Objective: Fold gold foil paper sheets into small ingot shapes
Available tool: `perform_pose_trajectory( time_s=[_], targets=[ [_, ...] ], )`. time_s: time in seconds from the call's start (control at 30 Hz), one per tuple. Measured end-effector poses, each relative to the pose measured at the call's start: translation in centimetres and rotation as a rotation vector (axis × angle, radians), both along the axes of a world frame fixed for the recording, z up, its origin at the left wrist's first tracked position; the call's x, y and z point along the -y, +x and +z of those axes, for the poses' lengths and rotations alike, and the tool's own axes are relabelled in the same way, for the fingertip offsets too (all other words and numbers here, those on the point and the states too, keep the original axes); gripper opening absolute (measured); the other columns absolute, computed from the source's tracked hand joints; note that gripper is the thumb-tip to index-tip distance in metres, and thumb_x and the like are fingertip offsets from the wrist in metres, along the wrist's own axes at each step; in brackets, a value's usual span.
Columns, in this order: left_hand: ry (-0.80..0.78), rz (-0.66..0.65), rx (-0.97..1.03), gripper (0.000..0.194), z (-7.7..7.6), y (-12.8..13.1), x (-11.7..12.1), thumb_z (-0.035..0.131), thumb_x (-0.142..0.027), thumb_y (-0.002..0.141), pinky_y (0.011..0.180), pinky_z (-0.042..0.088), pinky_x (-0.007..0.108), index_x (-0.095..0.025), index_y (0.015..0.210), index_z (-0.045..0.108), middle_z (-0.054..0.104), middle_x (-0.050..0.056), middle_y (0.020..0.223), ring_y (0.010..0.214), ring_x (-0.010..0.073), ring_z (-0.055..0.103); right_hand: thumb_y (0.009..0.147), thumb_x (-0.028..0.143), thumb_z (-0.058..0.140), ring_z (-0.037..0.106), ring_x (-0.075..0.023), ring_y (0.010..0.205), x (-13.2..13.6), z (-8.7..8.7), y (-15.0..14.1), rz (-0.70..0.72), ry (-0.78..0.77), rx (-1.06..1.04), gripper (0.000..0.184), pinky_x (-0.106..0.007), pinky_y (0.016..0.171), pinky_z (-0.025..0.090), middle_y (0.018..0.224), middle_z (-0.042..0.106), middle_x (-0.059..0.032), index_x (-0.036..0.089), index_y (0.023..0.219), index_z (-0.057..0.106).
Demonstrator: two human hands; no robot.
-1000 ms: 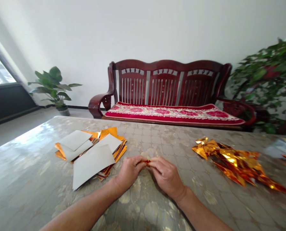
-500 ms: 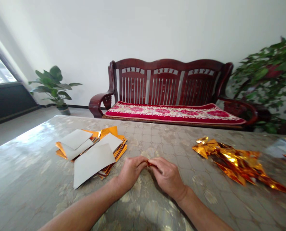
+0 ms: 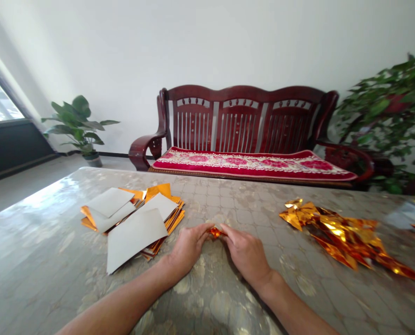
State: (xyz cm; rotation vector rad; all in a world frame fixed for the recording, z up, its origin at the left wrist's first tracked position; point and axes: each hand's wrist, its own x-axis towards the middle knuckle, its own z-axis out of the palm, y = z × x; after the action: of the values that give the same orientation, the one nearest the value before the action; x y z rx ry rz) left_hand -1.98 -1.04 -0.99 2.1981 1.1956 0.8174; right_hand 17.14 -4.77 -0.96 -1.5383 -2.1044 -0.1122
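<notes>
Between my hands, near the middle of the table, is a small piece of shiny gold foil paper [image 3: 214,232]. My left hand [image 3: 189,246] pinches its left end between thumb and fingers. The right end is gripped by the fingertips of my right hand [image 3: 245,253]. Its ends are covered by the fingers, so its full shape cannot be made out. Left of my hands lies a loose stack of foil paper sheets [image 3: 137,239], some with the pale grey back facing up and others showing gold edges. Folded gold foil pieces [image 3: 343,232] lie heaped on the right.
A patterned cover lies over the table [image 3: 207,302]. At its right edge is a clear plastic bag [image 3: 408,215]. Beyond the table stands a dark red wooden bench [image 3: 238,121] with a floral runner [image 3: 256,163]. Potted plants [image 3: 76,123] flank it.
My fingertips have moved slightly apart, mostly my right hand to the right. More of the gold foil paper now shows between them. The stack and the heap stay in place.
</notes>
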Motion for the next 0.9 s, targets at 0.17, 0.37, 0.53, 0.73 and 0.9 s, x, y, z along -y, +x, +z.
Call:
perform_pose_trajectory(
  time_s=[0.17, 0.37, 0.53, 0.73, 0.9],
  targets=[
    [0.09, 0.028, -0.267, 0.022, 1.0, -0.4, -0.2, 0.052, -0.03, 0.096, 0.08, 0.05, 0.027, -0.024, 0.104, 0.071, 0.075, 0.004, 0.094, 0.09, 0.0198, 0.069, 0.092, 0.021, 0.061, 0.073, -0.0194, 0.083, -0.1, 0.5, 0.2, -0.034, -0.061, 0.03, 0.018, -0.026, 0.073, 0.054, 0.094, 0.077, -0.0022, 0.026, 0.105, 0.073],
    [0.13, -0.033, -0.342, 0.025, 1.2, -0.5, -0.3, 0.047, -0.029, 0.099, 0.079, 0.047, 0.025, -0.025, 0.103, 0.071, 0.073, 0.004, 0.09, 0.09, 0.0184, 0.067, 0.094, 0.018, 0.056, 0.072, -0.0188, 0.089, -0.2, 0.4, 0.4, 0.036, -0.071, 0.001, 0.023, -0.026, 0.08, 0.053, 0.098, 0.077, -0.0028, 0.025, 0.108, 0.073],
    [0.131, -0.061, -0.306, 0.026, 0.7, -0.4, -0.2, 0.045, -0.031, 0.099, 0.076, 0.046, 0.023, -0.026, 0.1, 0.071, 0.072, 0.002, 0.087, 0.085, 0.0167, 0.067, 0.094, 0.017, 0.053, 0.072, -0.0178, 0.088, -0.1, 0.2, 0.4, 0.081, -0.043, -0.03, 0.025, -0.026, 0.081, 0.052, 0.098, 0.077, -0.0037, 0.024, 0.106, 0.073],
    [0.14, -0.048, -0.37, 0.026, 0.7, 0.0, 0.2, 0.044, -0.031, 0.1, 0.072, 0.043, 0.022, -0.023, 0.093, 0.068, 0.07, 0.002, 0.085, 0.082, 0.0162, 0.066, 0.094, 0.018, 0.054, 0.072, -0.0173, 0.087, 0.1, 0.2, -0.2, 0.098, -0.041, -0.064, 0.022, -0.024, 0.08, 0.051, 0.096, 0.077, -0.0036, 0.023, 0.103, 0.074],
    [0.193, -0.038, -0.437, 0.028, 0.7, 0.3, 0.7, 0.041, -0.029, 0.101, 0.067, 0.042, 0.023, -0.021, 0.089, 0.064, 0.068, 0.003, 0.08, 0.075, 0.0161, 0.064, 0.095, 0.018, 0.051, 0.072, -0.0157, 0.086, 0.4, 0.4, -0.6, 0.088, -0.04, -0.114, 0.024, -0.021, 0.08, 0.05, 0.095, 0.077, -0.0041, 0.023, 0.103, 0.073]
  ],
)
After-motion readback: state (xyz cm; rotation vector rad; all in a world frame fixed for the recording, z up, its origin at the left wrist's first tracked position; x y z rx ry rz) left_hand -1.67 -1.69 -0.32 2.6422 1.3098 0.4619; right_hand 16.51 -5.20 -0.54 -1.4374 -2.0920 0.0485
